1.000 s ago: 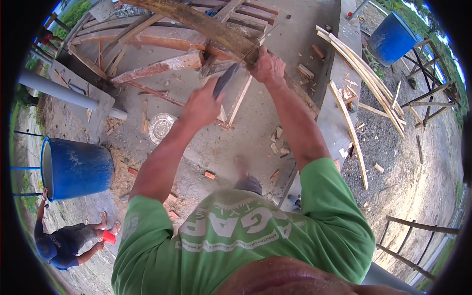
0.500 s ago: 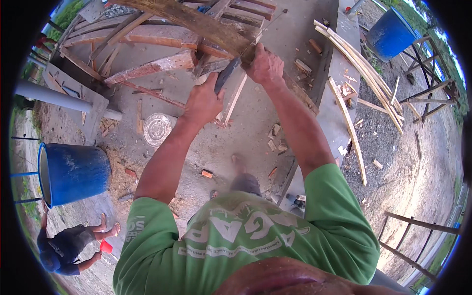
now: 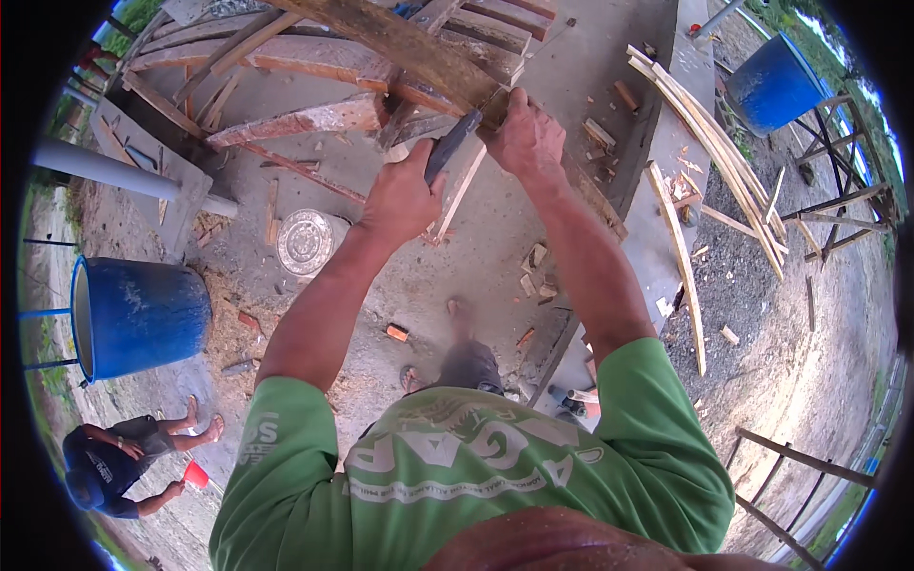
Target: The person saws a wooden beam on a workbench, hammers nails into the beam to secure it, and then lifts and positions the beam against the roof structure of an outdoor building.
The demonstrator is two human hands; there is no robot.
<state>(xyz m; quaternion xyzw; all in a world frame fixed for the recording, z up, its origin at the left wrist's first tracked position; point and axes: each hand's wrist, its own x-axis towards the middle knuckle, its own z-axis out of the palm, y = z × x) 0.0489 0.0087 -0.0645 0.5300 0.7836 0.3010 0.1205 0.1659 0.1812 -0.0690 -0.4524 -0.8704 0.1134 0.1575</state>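
Left hand [image 3: 405, 198] is clamping on a dark grey flat tool [image 3: 451, 147], fingers wrapping its near end, the far end pointing up and right toward the right hand [image 3: 529, 138]. Right hand is clamping on the near end of a long brown plank [image 3: 405, 49], some fingers hidden by the wood; the plank is running up and left from that hand, passing above the left hand. Tool tip is lying just beside the plank end; can't tell if it's touching. A pale-edged board [image 3: 461, 187] is slanting below and between both hands. Pile of reddish beams [image 3: 309, 55] is spreading above and left of the left hand. Round metallic tin [image 3: 307, 242] is standing below-left of the left hand, near the forearm; grey pipe [image 3: 129, 174] is extending farther left, a blue barrel [image 3: 148, 317] sitting well apart, lower left. Beyond it, another person [image 3: 119, 466] is holding a red container [image 3: 196, 474]. Orange brick piece [image 3: 397, 332] is lying well below the left hand. Wood scraps [image 3: 600, 135] are lying right of the right hand, long pale strips [image 3: 709, 143] lying farther right, and a second blue barrel [image 3: 776, 84] is standing beyond those.
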